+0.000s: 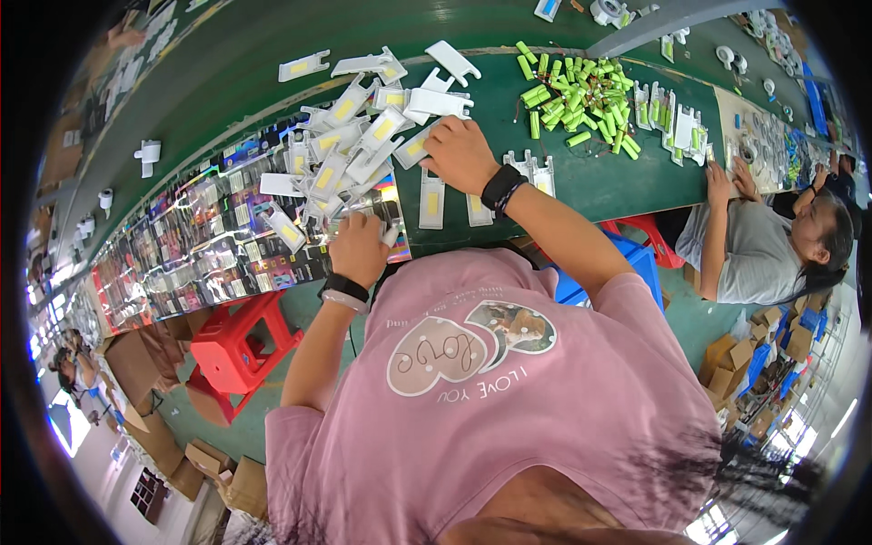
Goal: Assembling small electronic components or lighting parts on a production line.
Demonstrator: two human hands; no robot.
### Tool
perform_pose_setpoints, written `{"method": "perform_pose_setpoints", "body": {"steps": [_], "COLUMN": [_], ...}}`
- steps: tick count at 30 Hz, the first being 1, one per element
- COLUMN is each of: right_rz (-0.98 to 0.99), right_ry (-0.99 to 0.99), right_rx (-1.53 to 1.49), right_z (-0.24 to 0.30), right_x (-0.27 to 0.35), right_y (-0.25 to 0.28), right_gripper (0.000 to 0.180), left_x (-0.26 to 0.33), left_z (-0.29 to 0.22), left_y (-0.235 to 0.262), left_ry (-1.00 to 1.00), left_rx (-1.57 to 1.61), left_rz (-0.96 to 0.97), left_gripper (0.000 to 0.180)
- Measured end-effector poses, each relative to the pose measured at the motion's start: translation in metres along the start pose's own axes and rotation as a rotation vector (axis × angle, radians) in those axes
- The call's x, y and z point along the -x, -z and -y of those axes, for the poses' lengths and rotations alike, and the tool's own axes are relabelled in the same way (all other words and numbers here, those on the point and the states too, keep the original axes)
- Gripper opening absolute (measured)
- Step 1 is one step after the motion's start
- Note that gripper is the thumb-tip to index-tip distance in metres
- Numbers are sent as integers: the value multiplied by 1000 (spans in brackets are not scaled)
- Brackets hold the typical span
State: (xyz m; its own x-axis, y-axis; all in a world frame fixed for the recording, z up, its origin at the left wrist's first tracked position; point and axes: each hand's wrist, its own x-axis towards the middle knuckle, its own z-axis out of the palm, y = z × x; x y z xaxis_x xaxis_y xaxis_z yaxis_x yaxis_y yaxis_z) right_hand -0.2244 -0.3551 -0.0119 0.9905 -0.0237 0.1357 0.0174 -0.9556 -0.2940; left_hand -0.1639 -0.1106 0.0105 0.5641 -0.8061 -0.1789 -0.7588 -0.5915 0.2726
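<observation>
My right hand (460, 156) is closed with its fingertips on the end of a white plastic panel with a yellow strip (412, 150), at the right side of a heap. That heap of similar white panels (331, 173) lies in front of me, jumbled at many angles. Near the table's front edge, my left hand (360, 249) has its fingers curled down. A small white piece (391, 236) shows beside its thumb; what the hand holds is hidden. Between the hands, a single panel (431, 200) lies at the table edge, and another panel (479, 211) sits under my right wrist.
Green cylindrical batteries with wires (581, 100) are piled at the back right. Beyond them are panels fitted with green cells (677, 127), near a co-worker (763, 236). Glossy printed sheets (218, 227) cover the table's left. A red stool (241, 350) stands below.
</observation>
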Motion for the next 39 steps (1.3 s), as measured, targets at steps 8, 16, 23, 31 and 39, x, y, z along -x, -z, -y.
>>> {"method": "perform_pose_setpoints", "body": {"steps": [8,16,23,31,39], "right_rz": [-28,-39,-4,99,-43], "right_ry": [-97,194,231,347,56], "right_rx": [94,-77,-179,-168,-151], "right_z": [41,63,55,38,44], "right_x": [-22,13,35,49,34], "right_y": [-17,-20,-34,-8,-2], "right_gripper": [14,8,18,20,31], "left_x": [18,28,33,28,16], "left_z": [-8,0,7,4,-10], "left_y": [-10,-9,-10,-6,-9], "left_ry": [-80,-21,-51,-128,-212], "left_rx": [8,101,46,82,83], "left_rz": [-20,-68,-96,-51,37], "left_gripper": [18,18,21,16,16]}}
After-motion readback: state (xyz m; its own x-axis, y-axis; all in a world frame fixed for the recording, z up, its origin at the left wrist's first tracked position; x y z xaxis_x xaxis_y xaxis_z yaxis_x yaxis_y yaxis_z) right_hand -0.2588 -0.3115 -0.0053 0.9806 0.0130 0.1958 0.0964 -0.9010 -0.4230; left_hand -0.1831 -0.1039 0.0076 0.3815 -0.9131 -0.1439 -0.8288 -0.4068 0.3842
